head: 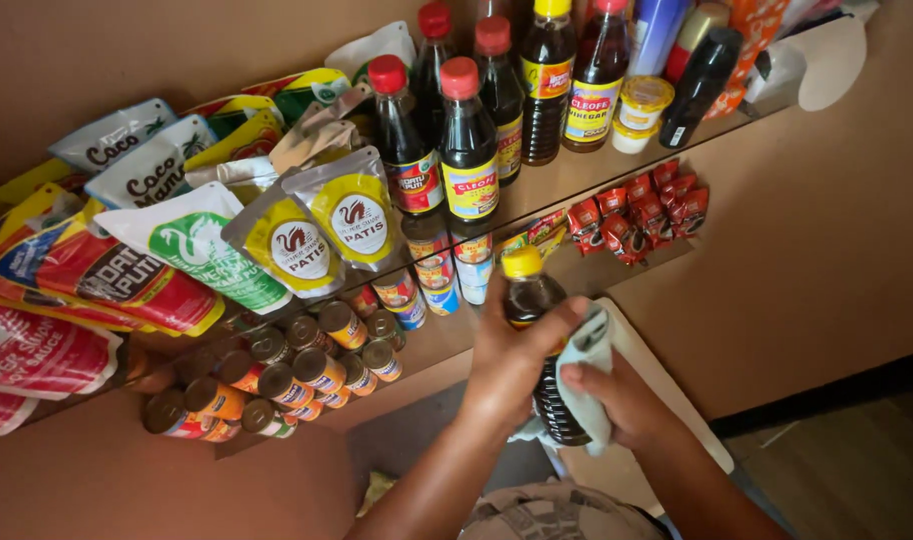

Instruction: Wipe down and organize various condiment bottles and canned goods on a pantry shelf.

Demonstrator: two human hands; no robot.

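Your left hand (507,365) grips the bottle (542,345) w/ fingers wrapped round its shoulder, in front of the shelf (577,180). Right hand (622,400) presses a cloth (587,385) on its side. Hold firm, wipe downward, away from the cans (307,370).

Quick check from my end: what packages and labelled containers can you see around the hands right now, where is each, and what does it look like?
Bottle: in left hand, dark, yellow cap; right hand presses a pale cloth on it.
Dark bottles: top shelf, red caps, colourful labels.
Pouches: left, silver, yellow round labels.
Cans: lower shelf, lying, orange-red labels.
Red sachets: right, lower shelf.
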